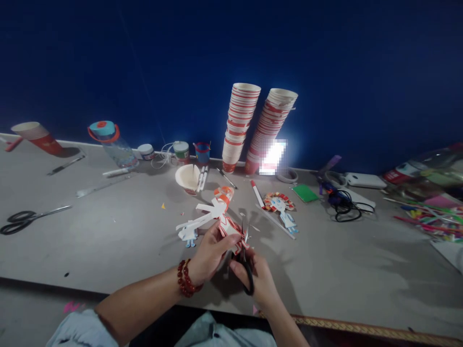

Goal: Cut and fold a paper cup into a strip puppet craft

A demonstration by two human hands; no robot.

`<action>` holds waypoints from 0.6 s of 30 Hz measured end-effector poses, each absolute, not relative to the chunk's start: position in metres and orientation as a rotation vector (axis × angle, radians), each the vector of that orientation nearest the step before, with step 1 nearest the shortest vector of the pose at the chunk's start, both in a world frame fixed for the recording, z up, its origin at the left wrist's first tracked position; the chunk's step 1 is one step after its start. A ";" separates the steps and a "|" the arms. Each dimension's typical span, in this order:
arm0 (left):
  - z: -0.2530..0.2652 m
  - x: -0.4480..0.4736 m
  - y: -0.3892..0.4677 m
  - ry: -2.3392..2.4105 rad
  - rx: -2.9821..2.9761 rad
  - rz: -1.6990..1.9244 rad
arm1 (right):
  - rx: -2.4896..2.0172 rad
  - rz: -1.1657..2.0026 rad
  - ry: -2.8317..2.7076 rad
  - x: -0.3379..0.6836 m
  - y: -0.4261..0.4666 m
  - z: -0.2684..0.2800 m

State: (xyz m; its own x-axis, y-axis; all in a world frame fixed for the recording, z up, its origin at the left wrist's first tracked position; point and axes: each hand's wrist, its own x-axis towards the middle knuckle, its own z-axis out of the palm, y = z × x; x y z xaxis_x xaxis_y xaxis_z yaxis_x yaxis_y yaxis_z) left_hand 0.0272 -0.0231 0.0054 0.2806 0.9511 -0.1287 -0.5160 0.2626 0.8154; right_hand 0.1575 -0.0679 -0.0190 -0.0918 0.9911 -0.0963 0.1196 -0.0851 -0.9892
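My left hand (pixel 213 250) is closed on a white paper cutout (pixel 228 227) with red-orange outlines, its thumb lying on top. Long white strips fan out to the left from the cutout, and an orange curl tops it. In my right hand (pixel 258 277) is a pair of black-handled scissors (pixel 248 277), the blades up against the cutout's right edge. How far the blades are parted is hard to see. Behind my left hand lies a small blue-and-white paper figure (pixel 188 234), partly covered. To the right rests a paper doll (pixel 285 217) with a red-and-yellow fringed head.
Two tall paper cup stacks (pixel 240 125) lean by the blue wall. A cut cup (pixel 188 179) with two markers stands left of centre. Another pair of scissors (pixel 25 220) lies far left, near a water bottle (pixel 112 142). Black cable (pixel 343 207) and colourful sticks (pixel 430 217) are on the right.
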 end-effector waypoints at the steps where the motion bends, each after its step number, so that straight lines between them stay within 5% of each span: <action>1: 0.006 0.027 -0.023 0.716 0.741 1.112 | -1.316 1.300 -1.312 0.157 -0.068 -0.020; 18: 0.009 0.030 -0.025 0.712 0.639 1.059 | -1.229 1.243 -1.233 0.148 -0.068 -0.026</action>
